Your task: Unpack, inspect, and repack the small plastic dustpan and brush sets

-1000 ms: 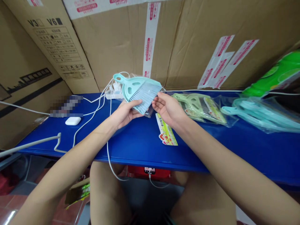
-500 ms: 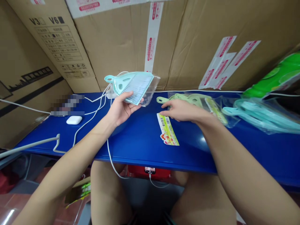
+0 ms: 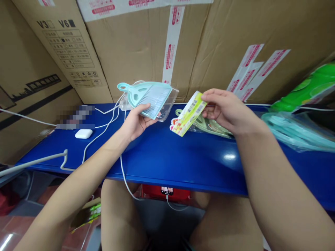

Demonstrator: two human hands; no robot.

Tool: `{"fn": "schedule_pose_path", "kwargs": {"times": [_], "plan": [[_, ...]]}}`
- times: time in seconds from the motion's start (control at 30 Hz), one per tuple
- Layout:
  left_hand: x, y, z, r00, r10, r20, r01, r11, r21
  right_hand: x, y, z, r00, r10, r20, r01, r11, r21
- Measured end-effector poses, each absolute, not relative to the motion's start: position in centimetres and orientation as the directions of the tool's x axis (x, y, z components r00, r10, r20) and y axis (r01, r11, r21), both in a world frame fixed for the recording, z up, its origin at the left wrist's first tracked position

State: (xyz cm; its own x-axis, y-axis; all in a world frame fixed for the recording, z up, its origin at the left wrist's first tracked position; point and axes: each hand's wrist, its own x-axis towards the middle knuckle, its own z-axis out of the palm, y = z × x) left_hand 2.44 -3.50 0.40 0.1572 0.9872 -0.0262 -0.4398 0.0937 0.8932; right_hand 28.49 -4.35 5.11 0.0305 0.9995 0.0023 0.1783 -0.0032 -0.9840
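My left hand [image 3: 136,122] grips a light blue mini brush and dustpan set [image 3: 146,96] in a clear plastic bag, held above the blue table [image 3: 162,157]. My right hand [image 3: 225,109] pinches a yellow-green printed label card [image 3: 187,115] by its upper end, lifted off the table and tilted toward the bagged set. A pale green dustpan set in a bag [image 3: 206,123] lies on the table just behind and under the card.
Bagged light blue dustpan sets [image 3: 295,130] lie at the right, with green packaging [image 3: 314,83] above them. White cables [image 3: 104,125] and a white earbud case [image 3: 83,133] sit at the left. Taped cardboard boxes [image 3: 209,45] wall in the back and left.
My right hand reached down to the label card on the table, took it and lifted it up. My left hand kept holding the bagged blue set, shifted slightly left.
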Motion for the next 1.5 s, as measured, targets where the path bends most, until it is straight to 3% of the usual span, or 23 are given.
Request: {"fn": "schedule_pose_path", "kwargs": {"times": [0.23,0.5,0.93,1.17,1.5], "plan": [[2.9,-3.7,0.2,0.162,0.986,-0.033,-0.414,0.098,0.905,27.4,-3.3,4.0,0.212,0.977,0.029,-0.178,0.068,-0.982],[3.4,-3.7,-0.4,0.211,0.976,-0.046,-0.38,0.125,0.917,27.3,-2.4,3.0,0.188,0.982,0.009,-0.345,0.075,-0.935],[3.4,-3.8,-0.8,0.279,0.958,-0.062,-0.368,0.167,0.915,27.5,-1.9,2.1,0.13,0.991,-0.043,-0.239,-0.01,-0.971],[3.4,-4.0,-0.6,0.266,0.962,-0.056,-0.374,0.157,0.914,27.2,-1.9,2.0,0.151,0.981,-0.119,-0.27,-0.075,-0.96],[3.6,-4.1,-0.7,0.271,0.961,-0.051,-0.359,0.15,0.921,26.5,-2.4,1.9,0.063,0.993,-0.102,-0.269,-0.082,-0.96]]}}
